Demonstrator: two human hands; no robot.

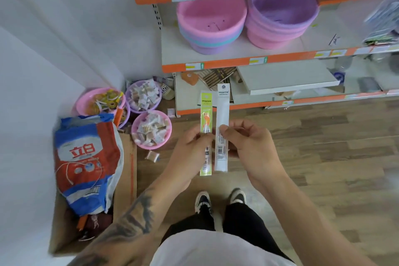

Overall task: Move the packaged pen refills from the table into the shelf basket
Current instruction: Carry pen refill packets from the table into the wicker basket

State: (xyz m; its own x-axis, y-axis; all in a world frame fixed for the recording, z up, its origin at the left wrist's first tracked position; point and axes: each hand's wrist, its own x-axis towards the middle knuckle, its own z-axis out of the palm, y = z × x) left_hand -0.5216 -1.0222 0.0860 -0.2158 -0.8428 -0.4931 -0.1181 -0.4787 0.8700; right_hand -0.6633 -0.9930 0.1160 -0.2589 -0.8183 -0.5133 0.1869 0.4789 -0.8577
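Packaged pen refills are in the person's hands, held upright side by side above the wooden floor (323, 147), in front of the orange-edged shelf unit (237, 61). The green refill pack (206, 114) is pinched in the left hand (190, 149), whose thumb and fingers curl round its lower half; the pack's lower end sticks out below the hand. The white refill pack (222, 110) stands just beside it on the right, the two packs nearly touching along their long edges. The right hand (250, 147) has its grip clamped on the white pack, thumb and forefinger pinching its edge near the barcode, the other fingers curled.

Both packs' upper ends overlap, in the picture, the lowest level of the shelf unit. On the middle shelf of that unit stand two stacks of basins: a pink basket stack (211, 24) to the left and a purple basket stack (280, 17) to the right, just beside each other. The top pink one holds only a few small dark specks.

To the left of the shelf unit, on the floor, sit small pink and purple bowls (151, 129) filled with wrapped sweets. Near them a cardboard box (127, 170) holds a red, white and blue bag (86, 157). Below the hands the person's dark trousers and black-and-white shoes (203, 201) show.
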